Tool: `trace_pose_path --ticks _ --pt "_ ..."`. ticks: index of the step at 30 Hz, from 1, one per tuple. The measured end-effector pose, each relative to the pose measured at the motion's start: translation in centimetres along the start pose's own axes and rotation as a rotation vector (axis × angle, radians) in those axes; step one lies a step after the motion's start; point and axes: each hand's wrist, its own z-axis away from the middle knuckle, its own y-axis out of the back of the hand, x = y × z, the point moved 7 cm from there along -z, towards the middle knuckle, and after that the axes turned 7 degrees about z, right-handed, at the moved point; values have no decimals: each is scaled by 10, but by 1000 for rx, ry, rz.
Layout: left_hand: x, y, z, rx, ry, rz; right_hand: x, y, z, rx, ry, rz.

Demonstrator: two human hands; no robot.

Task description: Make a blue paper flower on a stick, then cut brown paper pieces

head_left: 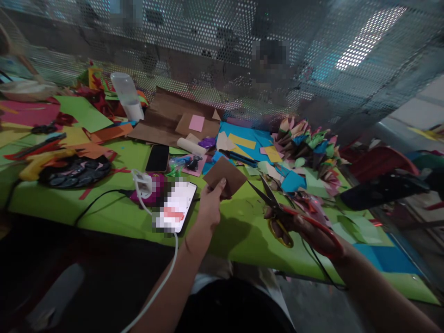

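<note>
My left hand (210,204) pinches a brown paper square (225,175) near its lower edge, with the thumb on top. The square is held above the green table (229,231). To its right, my right hand (298,224) is wrapped round scissors (271,200) with one red and one yellow handle. The scissor blades are spread apart and point toward the paper without touching it. A lit phone (178,208) with a white cable lies just left of my left forearm.
A dark phone (157,158), a purple box (149,188) with a white plug and a glue gun (45,164) lie left. Brown sheets (163,120), blue paper (243,134) and paper flowers (308,143) line the back. A black bottle (385,189) is right.
</note>
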Motion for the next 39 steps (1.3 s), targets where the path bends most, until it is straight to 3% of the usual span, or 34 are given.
trace_pose_path --ticks 18,26,39 --pt "-12 -11 0 -147 88 11 0 -3 -4 14 -2 -53" --pt "-15 -9 0 -115 119 37 11 -6 -8 106 -16 -122" --pt "-21 -12 0 -102 200 100 -9 -30 -17 106 -6 -274"
